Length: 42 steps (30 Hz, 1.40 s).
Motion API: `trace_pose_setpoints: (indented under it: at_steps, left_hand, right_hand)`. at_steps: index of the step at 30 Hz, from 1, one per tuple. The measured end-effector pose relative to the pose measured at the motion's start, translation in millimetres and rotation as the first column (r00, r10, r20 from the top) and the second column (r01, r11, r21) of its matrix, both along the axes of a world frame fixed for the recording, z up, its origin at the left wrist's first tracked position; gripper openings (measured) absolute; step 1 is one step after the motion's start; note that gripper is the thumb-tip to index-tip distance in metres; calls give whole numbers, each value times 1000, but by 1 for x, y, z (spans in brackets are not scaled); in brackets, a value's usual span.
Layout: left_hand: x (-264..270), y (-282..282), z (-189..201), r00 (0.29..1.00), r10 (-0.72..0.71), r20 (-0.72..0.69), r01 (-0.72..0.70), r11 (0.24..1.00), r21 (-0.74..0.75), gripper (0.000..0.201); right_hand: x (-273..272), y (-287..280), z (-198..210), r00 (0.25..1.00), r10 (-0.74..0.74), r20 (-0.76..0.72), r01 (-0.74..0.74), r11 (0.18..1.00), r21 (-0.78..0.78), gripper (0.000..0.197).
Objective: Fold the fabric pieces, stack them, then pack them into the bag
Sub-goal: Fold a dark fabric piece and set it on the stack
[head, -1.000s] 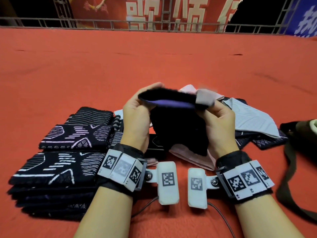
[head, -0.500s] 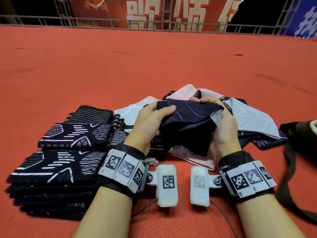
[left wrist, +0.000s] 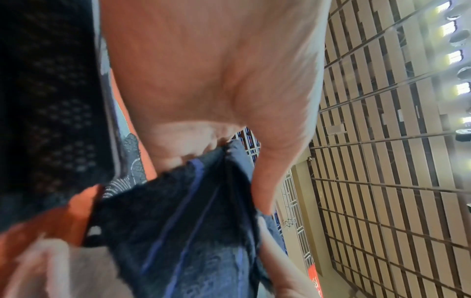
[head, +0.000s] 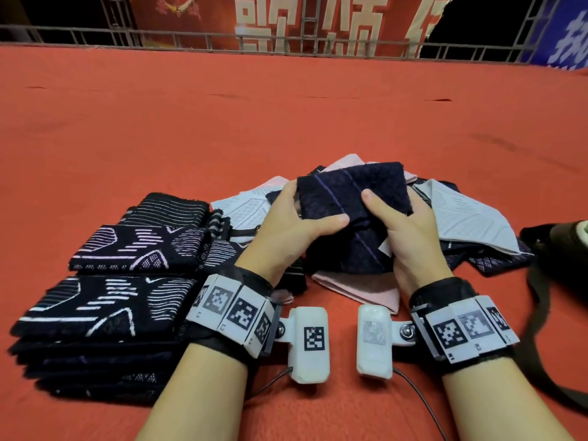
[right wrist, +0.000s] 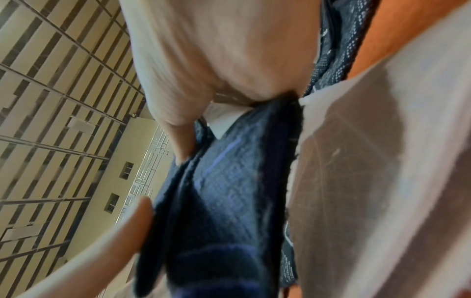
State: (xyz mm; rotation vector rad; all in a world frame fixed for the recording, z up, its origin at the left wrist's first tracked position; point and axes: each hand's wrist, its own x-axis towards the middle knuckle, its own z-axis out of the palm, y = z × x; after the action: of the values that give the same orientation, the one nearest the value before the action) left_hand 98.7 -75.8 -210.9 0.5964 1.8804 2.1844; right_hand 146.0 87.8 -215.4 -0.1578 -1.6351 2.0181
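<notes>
- Fabric stacks: the tall folded stack at lower left and the smaller one above it look soft; a careless drop could topple or skew them.
- Left hand, left of centre, pinches the dark navy fabric piece with the thumb on top; a loose pinch may let the fold spring open.
- Right hand pinches the other edge; uneven pulling would skew the fold.
- Unfolded pile beneath, pink and grey, could snag and drag along.
- Bag sits at the right edge, strap trailing; a wrist might catch it.
</notes>
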Motion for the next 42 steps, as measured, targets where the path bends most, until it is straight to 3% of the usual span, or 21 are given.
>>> trace_pose_setpoints:
  at_steps: [3, 6, 10, 13, 20, 24, 26, 30, 32, 36, 39, 42]
  left_hand:
    - [-1, 1, 1, 996, 78, -41, -76, 996, 36, 59]
    - [-3, 0, 3, 984, 179, -17, -177, 980, 90, 39]
    - [-6, -3, 2, 962, 270, 29, -272, 958, 89, 22]
    - [-7, -3, 1, 957, 284, 60, -289, 953, 87, 19]
    - [-1, -1, 7, 963, 253, 89, -259, 964, 60, 29]
    - [1, -1, 9, 954, 289, 74, -291, 957, 16, 26]
    - [2, -1, 11, 962, 256, 94, -257, 966, 3, 34]
    - [6, -3, 8, 997, 51, 62, -49, 998, -43, 88]
    - [7, -3, 7, 999, 37, 1, -37, 998, -57, 90]
    - [6, -2, 9, 995, 88, -53, -92, 992, -82, 75]
    - [6, -1, 8, 996, 79, -34, -83, 986, -142, 70]
    - [3, 1, 7, 997, 53, 61, -46, 994, -104, 75]
  right_hand:
    - [-3, 0, 2, 1000, -9, -15, 8, 998, -69, 37]
    - [-3, 1, 5, 997, 75, 5, -72, 979, -190, 51]
    - [-3, 4, 3, 999, 33, 42, -29, 996, -83, 28]
    - [-2, 5, 4, 995, 48, 85, -43, 998, -54, 26]
    - [-2, 1, 5, 995, -21, 98, 19, 1000, 20, 32]
    - [4, -6, 9, 984, 148, 100, -143, 988, -60, 33]
    - [4, -5, 4, 974, 189, 121, -193, 981, 24, 29]
    - [-1, 5, -1, 993, -3, 119, -12, 992, 125, 24]
    - [-1, 8, 0, 990, -73, 123, 49, 981, 189, 22]
    - [0, 7, 3, 968, -172, 182, 114, 949, 293, 44]
    - [1, 2, 8, 971, -122, 204, 90, 983, 159, 48]
    - [4, -2, 9, 976, 91, 199, -76, 994, -83, 41]
